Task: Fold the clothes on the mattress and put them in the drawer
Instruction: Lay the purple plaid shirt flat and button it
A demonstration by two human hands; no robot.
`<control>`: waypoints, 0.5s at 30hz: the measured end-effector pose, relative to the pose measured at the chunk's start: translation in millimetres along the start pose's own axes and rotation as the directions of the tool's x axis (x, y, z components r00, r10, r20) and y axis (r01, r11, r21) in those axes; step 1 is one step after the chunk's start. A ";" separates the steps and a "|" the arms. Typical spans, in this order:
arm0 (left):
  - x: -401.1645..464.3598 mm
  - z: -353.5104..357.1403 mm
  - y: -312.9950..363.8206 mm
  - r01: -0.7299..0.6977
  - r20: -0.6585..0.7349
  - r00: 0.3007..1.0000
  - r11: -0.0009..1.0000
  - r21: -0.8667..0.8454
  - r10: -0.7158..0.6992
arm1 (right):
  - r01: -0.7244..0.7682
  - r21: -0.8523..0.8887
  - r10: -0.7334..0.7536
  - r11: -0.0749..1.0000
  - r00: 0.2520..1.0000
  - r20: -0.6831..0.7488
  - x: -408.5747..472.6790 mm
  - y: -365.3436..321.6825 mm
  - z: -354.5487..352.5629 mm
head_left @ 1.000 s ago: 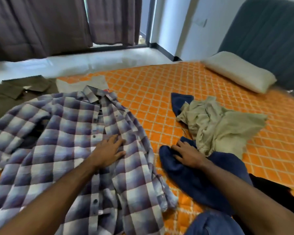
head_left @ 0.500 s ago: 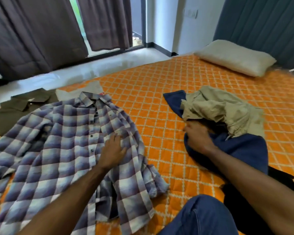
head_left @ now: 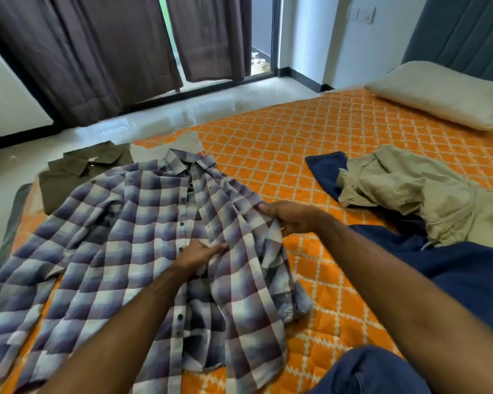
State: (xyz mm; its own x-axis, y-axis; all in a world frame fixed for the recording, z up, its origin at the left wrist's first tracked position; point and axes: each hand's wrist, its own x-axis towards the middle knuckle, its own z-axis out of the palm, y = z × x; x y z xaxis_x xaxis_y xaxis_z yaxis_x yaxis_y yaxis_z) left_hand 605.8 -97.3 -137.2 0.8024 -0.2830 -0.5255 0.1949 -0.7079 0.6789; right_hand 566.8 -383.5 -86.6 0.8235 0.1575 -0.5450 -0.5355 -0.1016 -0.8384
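Plaid flannel fills the near ground: the checked shirt (head_left: 120,251) lies face up and buttoned on the orange mattress (head_left: 282,155), spread flat so you can fold it where it lies. Your left hand (head_left: 199,253) rests on the front beside the button placket, fingers fairly straight and pointing right, likely pinning the body so it does not slide. Your right hand (head_left: 289,216) curls round the bunched right side of the shirt, pinching that fabric, probably to free the sleeve or draw the edge inward for the 1st fold. Further right, the navy garment (head_left: 453,268) and the crumpled khaki garment (head_left: 410,189) wait unfolded in 1 heap. Beyond the collar, an olive shirt (head_left: 77,172) looks already folded and set aside. Farthest, a pillow (head_left: 444,98) lies at the head. No drawer shows.
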 end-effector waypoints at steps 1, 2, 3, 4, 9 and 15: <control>4.4 -0.1 2.6 0.021 0.031 0.999 1.000 -0.013 -0.021 | -0.035 0.002 0.035 0.999 0.999 0.022 -3.4 -6.7 -11.8; 10.2 -0.9 4.9 0.041 0.058 0.998 0.999 -0.026 -0.040 | -0.063 0.009 0.062 0.998 0.997 0.036 -3.8 -9.8 -19.0; 16.1 -0.8 6.2 0.053 0.084 0.995 0.998 -0.028 -0.051 | -0.090 0.017 0.089 0.996 0.995 0.051 -4.5 -10.7 -20.0; 18.5 -0.5 7.0 0.039 0.104 0.994 0.999 -0.020 -0.037 | -0.102 0.024 0.100 0.995 0.993 0.067 -6.2 -11.6 -17.0; 12.6 3.7 2.5 -0.146 0.094 0.987 0.979 0.141 0.134 | -0.077 -0.294 0.047 0.953 0.993 -0.109 7.0 -20.3 -38.4; -2.7 8.1 12.3 -0.205 0.072 0.979 0.934 0.293 0.192 | -0.227 -0.703 -0.543 0.674 0.493 -0.680 -15.5 -45.5 -74.8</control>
State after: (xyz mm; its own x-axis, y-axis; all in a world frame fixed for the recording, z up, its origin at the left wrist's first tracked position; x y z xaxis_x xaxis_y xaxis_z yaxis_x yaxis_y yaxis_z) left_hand 601.5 -110.5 -131.6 0.7820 -0.4596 -0.4210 -0.1478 -0.7929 0.5911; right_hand 592.4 -454.8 -40.0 0.8243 -0.5347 0.1860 -0.4160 -0.7949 -0.4417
